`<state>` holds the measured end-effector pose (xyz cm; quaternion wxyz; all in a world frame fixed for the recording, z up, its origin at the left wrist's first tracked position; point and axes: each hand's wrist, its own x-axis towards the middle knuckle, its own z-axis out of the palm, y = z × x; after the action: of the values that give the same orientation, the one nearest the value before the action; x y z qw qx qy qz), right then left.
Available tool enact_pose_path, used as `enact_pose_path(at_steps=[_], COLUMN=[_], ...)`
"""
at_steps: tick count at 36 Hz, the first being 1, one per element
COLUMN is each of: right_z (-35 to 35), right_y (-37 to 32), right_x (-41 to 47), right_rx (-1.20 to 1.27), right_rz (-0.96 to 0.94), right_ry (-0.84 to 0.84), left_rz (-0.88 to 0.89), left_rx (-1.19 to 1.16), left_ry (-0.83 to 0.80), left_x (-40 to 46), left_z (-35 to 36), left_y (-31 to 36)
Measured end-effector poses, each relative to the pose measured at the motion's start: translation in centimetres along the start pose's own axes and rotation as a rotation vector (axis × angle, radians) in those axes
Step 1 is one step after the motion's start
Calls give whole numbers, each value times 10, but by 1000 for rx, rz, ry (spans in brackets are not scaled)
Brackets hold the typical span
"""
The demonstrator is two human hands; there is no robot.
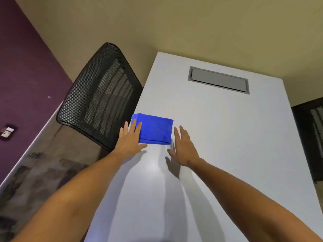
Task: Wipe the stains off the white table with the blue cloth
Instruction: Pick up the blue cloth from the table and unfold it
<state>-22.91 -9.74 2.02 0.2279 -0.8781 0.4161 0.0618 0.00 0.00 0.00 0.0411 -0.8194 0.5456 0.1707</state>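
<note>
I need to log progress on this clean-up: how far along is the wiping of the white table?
Barely begun. Done: nothing visible. The blue cloth lies folded on the white table. In hand: both hands are flat and open, the left hand overlapping the cloth's left edge, the right hand beside its right edge; neither has a grip on it. Left: taking up the cloth and wiping. I can't make out any stains.

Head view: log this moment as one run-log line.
cloth: folded, on table | left hand: open, fingers on cloth | right hand: open beside it
</note>
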Motion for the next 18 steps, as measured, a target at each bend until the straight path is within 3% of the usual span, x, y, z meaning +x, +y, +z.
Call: enact_pose_path(at_steps=[4, 18], right_z=[15, 57], right_y=[-3, 13], right_x=[24, 70], right_rx=[68, -200], right_rz=[90, -14], right_ry=[-79, -85], left_rz=[38, 154], left_rx=[10, 120], left_ry=[-45, -166], left_x=[18, 55], left_z=[9, 44], left_y=[-4, -18])
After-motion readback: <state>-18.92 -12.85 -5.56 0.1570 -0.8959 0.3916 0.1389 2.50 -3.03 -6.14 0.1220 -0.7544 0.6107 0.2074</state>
